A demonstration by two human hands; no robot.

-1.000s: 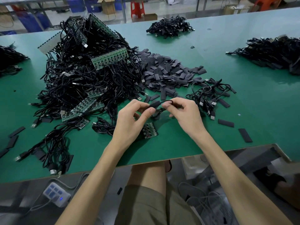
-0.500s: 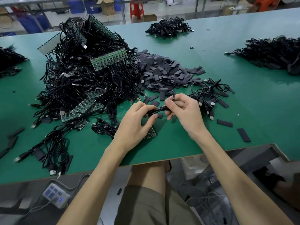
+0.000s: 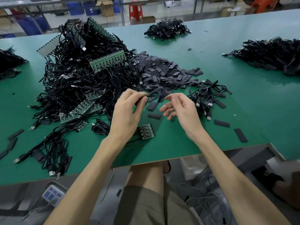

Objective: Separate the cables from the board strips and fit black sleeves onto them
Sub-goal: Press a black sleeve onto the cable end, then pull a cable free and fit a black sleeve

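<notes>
Green table [image 3: 251,111] beneath the fingers, blurred black cable [image 3: 155,92] pinched by left hand [image 3: 128,114], right hand [image 3: 183,114] fingers loosely spread beside it, sleeves [image 3: 164,70] heaped just beyond, board strips [image 3: 107,61] to the left, red stool [image 3: 135,8] far behind

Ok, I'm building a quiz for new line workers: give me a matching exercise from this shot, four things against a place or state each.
Things: 1 left hand; 2 right hand; 3 small board piece; 4 sleeve pile.
Matches: A fingers relaxed, holding nothing; B on the table by the left wrist; C pinching a blurred black cable; D heaped beyond both hands.
Pairs: 1-C, 2-A, 3-B, 4-D.
</notes>
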